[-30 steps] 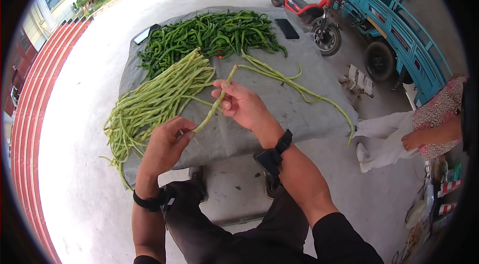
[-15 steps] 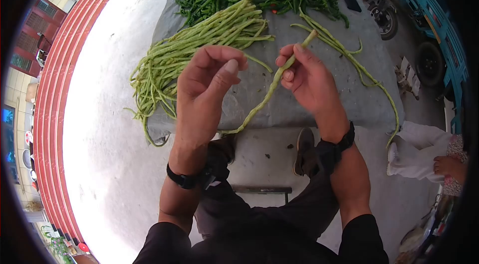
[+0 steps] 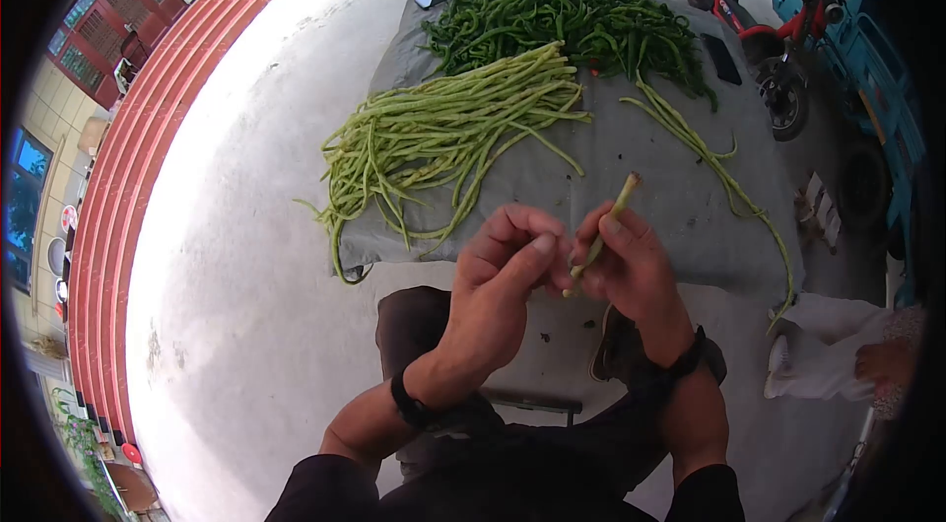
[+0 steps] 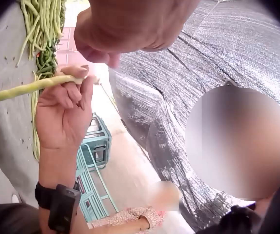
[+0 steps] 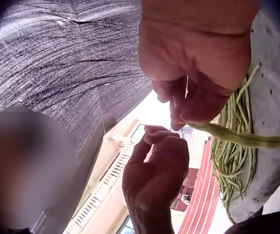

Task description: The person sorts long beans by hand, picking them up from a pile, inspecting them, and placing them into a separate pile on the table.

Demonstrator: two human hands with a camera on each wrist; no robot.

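My right hand (image 3: 636, 261) pinches a pale green long bean (image 3: 619, 202) between thumb and fingers. One end of the bean stands up beyond the fingertips; in the left wrist view the rest of the long bean (image 4: 20, 90) reaches away to the left. Close beside it, my left hand (image 3: 503, 276) has loosely curled fingers with nothing visible in them. From the right wrist view, the left hand (image 5: 157, 168) appears apart from the bean. A thick pile of long beans (image 3: 443, 118) lies on the grey cloth-covered table (image 3: 650, 216), beyond both hands.
Green peppers (image 3: 562, 24) are heaped at the table's far side, with a dark phone (image 3: 721, 59) to their right. A few long beans (image 3: 714, 157) trail over the right edge, near a seated person's pale trousers (image 3: 828, 345). Red steps (image 3: 148, 157) rise at far left.
My left hand first held the bean's lower end, then let go and rose. Now it has come right beside my right hand, which still pinches the bean. The head view has shifted.
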